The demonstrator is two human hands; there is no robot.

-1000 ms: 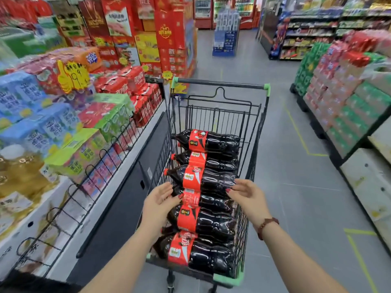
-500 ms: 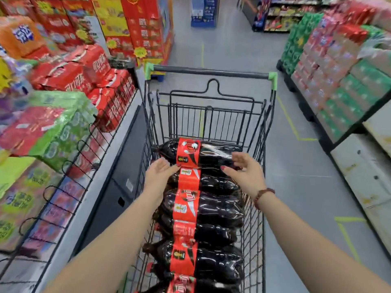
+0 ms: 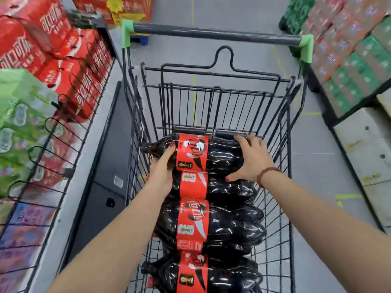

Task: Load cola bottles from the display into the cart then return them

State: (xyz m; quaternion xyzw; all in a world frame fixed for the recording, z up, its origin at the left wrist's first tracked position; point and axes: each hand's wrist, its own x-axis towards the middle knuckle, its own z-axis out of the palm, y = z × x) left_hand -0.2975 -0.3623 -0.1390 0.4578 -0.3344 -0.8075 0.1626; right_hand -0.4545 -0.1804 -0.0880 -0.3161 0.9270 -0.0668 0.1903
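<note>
The far bottle (image 3: 220, 155) lay on its side at the end of the row in the cart (image 3: 279, 240), cap towards your left, and you had it between both hands; your left hand (image 3: 161, 166) curled round the shoulder by the neck, your right hand (image 3: 251, 159) wrapped over the base end, so the hands stood apart, each clamped on one end. A second before, your hands had hovered over bottles nearer your body; half a second before, they had reached this one without closing; by this moment the grip was made. I judge that a lift was about to start, likely the return to the display, since the cart already looked full. The other bottles (image 3: 222, 225) lay in a row behind your wrists, towards you; each bore a red label (image 3: 191, 153) with white script too smeared to read, plus a small gold trophy mark. Beyond your fingertips stood the push bar (image 3: 215, 35); outside your left hand, red cases (image 3: 53, 45) carried white lettering I could not make out; outside your right hand, green and pink packs (image 3: 349, 49) were blurred.
</note>
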